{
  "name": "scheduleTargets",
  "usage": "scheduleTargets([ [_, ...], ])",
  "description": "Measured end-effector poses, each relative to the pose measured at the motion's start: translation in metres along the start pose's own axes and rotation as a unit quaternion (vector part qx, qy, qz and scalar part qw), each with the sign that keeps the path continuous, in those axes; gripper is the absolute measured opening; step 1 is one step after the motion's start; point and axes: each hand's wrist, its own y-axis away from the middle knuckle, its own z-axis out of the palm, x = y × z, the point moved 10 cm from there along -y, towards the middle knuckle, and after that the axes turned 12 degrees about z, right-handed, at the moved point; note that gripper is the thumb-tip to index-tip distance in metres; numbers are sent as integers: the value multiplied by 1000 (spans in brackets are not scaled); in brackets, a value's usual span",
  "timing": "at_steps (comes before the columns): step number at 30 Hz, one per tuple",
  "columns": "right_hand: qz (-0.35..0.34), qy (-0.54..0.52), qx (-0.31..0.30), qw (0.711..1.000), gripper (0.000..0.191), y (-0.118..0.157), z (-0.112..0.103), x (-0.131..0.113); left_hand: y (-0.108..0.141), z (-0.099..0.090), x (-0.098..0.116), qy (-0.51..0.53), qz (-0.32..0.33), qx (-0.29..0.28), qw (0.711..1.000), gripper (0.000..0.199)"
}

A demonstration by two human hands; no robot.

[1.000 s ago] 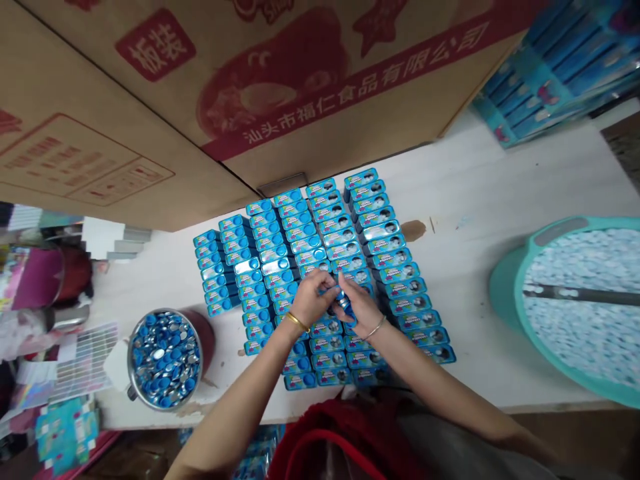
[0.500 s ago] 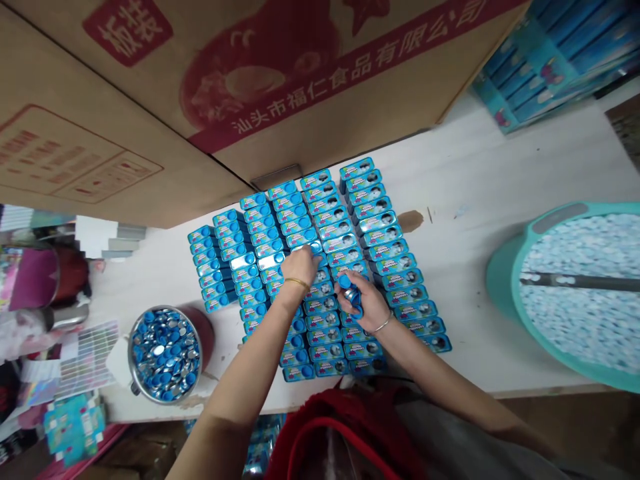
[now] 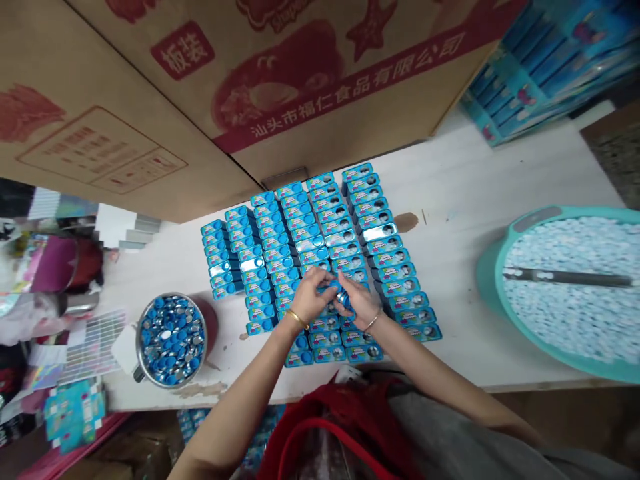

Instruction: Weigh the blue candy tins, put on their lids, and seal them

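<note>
Rows of blue tins (image 3: 393, 273) stand upright on the white table. Those in the left rows have blue round caps on top; those in the right rows show dark round openings. My right hand (image 3: 361, 303) is curled around several blue and silver caps (image 3: 343, 298) above the middle of the rows. Touching these caps with its fingertips, my left hand (image 3: 314, 291) is pinched together beside it. At the left stands a metal pot (image 3: 205, 340) full of loose blue and silver caps.
Large cardboard boxes (image 3: 300, 127) stand behind the tins. On the right is a teal tub (image 3: 493, 267) of small white pieces with a dark bar across it. Blue packages (image 3: 530, 80) are stacked at the back right; papers (image 3: 93, 340) lie at the left.
My left hand has moved from a tin in the middle rows to the caps in my right hand. The view has shifted slightly.
</note>
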Motion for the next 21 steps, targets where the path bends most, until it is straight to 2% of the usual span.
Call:
scheduleTargets([
  [2,15,9,4,1000,53,3,0,9,9,-6,-6,-17,-38,53,998,5],
  [4,15,14,16,1000,53,6,-3,13,8,-11,-20,-54,-104,69,991,4],
  [7,5,24,27,999,52,12,-10,11,-7,-16,-43,-149,-203,28,967,4],
  [10,11,20,5,1000,49,15,-15,9,-25,-14,-58,-235,-255,-60,936,12],
  [13,21,-5,-36,999,45,17,-14,8,-34,-8,-68,-285,-278,-138,907,26],
  [17,33,-22,-72,997,43,15,-9,10,-39,-8,-70,-319,-280,-166,890,35],
  [19,41,-28,-75,996,46,15,-8,13,-35,-10,-65,-316,-270,-152,897,32],
  [21,49,-31,-68,996,48,14,-8,18,-27,-10,-52,-268,-227,-106,930,28],
])
